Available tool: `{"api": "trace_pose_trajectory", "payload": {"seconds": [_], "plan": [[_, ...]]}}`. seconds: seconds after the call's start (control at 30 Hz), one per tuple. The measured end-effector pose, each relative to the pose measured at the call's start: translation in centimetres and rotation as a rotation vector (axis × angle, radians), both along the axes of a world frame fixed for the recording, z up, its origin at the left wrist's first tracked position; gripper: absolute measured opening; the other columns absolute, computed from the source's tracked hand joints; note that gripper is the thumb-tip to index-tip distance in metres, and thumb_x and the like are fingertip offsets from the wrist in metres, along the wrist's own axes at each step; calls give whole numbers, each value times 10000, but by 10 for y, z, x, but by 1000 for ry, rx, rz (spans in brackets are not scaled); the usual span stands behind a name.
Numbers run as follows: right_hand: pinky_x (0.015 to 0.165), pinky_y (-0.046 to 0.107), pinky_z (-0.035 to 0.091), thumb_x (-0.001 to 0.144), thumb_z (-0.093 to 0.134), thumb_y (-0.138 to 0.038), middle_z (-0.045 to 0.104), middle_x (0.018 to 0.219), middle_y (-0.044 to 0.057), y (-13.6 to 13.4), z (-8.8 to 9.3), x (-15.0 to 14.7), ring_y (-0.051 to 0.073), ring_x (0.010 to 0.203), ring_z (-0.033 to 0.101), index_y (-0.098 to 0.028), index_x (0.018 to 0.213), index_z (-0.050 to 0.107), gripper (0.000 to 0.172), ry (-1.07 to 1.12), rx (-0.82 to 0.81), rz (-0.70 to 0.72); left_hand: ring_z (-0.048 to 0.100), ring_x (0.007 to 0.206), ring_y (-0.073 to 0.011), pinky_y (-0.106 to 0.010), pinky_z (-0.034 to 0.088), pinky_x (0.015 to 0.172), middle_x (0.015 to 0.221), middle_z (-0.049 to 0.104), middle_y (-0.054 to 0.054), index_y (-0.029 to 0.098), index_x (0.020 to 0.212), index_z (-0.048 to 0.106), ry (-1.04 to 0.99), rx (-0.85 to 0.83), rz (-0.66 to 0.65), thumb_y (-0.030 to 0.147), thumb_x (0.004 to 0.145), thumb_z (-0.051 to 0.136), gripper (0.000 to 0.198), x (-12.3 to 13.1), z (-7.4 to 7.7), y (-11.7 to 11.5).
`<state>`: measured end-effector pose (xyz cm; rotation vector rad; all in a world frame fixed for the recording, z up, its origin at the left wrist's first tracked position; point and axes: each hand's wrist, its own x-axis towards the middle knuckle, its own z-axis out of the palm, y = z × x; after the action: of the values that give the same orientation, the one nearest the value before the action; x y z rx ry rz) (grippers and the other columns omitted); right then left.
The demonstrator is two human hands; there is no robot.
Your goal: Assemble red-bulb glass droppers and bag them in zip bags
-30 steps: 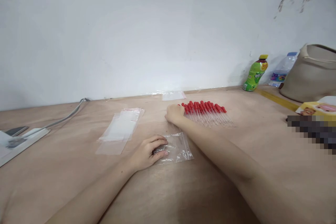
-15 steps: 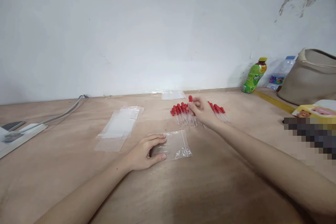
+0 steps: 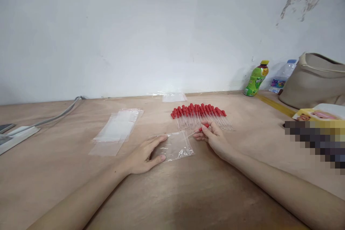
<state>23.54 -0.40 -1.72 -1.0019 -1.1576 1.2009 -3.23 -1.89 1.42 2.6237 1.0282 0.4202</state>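
Note:
My left hand (image 3: 147,152) lies at the left end of a clear zip bag (image 3: 176,145), its thumb and fingers apart and resting on the bag's edges. In my right hand (image 3: 214,138) is a glass dropper with a red bulb (image 3: 205,125), pinched between thumb and fingers. Its thin tip points left, close to the zip end of the bag; whether it touches the bag I cannot tell. Just beyond both hands lies a fanned row of red-bulbed droppers (image 3: 199,111), bulbs toward the wall and tips toward me.
Left of my hands lies a stack of zip bags (image 3: 115,129); another bag (image 3: 174,97) lies by the wall. A grey cable (image 3: 60,115) runs along the far left. At right stand a green bottle (image 3: 256,79), a clear bottle (image 3: 283,75), a beige bag (image 3: 312,82) and a yellow packet (image 3: 318,115).
My right hand has come back from the dropper row toward me, bringing a dropper that has tilted from upright to nearly level beside the bag. My left hand stays on the bag.

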Motion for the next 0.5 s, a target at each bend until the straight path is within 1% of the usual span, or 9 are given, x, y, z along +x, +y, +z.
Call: {"api": "trace_pose_trajectory", "payload": {"seconds": [0.07, 0.17, 0.23, 0.3, 0.4, 0.5], "plan": [[689, 326, 480, 704, 547, -483, 561, 782, 17, -3, 2, 6, 127, 665, 586, -194, 924, 421, 384, -89, -6, 81, 314, 1239, -228, -426, 298, 1010, 1362, 333, -87, 216, 1326, 269, -2, 15, -13, 365, 831, 458, 551, 1, 1, 0], [625, 272, 446, 695, 588, -431, 580, 775, 23, -5, 6, 16, 115, 659, 536, -164, 889, 558, 331, -393, 72, 200, 329, 1226, -228, -420, 302, 1007, 1321, 390, -84, 214, 1286, 345, -46, 54, -52, 344, 827, 466, 492, 4, 0, -1], [548, 236, 401, 690, 603, -404, 569, 700, 4, -6, 9, 20, 100, 596, 488, -165, 897, 614, 317, -545, 113, 291, 377, 1188, -226, -414, 328, 988, 1272, 447, -80, 214, 1247, 398, -72, 61, -65, 337, 824, 472, 447, 5, 0, -1], [494, 216, 350, 697, 599, -391, 539, 618, -18, -5, 11, 19, 84, 529, 433, -172, 916, 638, 313, -609, 146, 361, 412, 1154, -228, -415, 348, 968, 1234, 483, -79, 213, 1224, 423, -82, 59, -65, 343, 819, 479, 429, 7, 0, -1], [473, 207, 308, 700, 595, -362, 518, 581, -27, -2, 14, 17, 71, 494, 380, -179, 892, 660, 272, -668, 207, 386, 415, 1150, -227, -414, 350, 963, 1219, 495, -79, 213, 1223, 423, -73, 59, -59, 352, 818, 482, 432, 8, 0, -1], [469, 204, 292, 687, 605, -339, 505, 578, -26, 1, 18, 20, 68, 497, 370, -171, 831, 668, 230, -716, 209, 373, 407, 1158, -226, -414, 350, 962, 1222, 492, -79, 216, 1231, 415, -62, 56, -55, 357, 823, 474, 436, 8, 1, -1]]}}
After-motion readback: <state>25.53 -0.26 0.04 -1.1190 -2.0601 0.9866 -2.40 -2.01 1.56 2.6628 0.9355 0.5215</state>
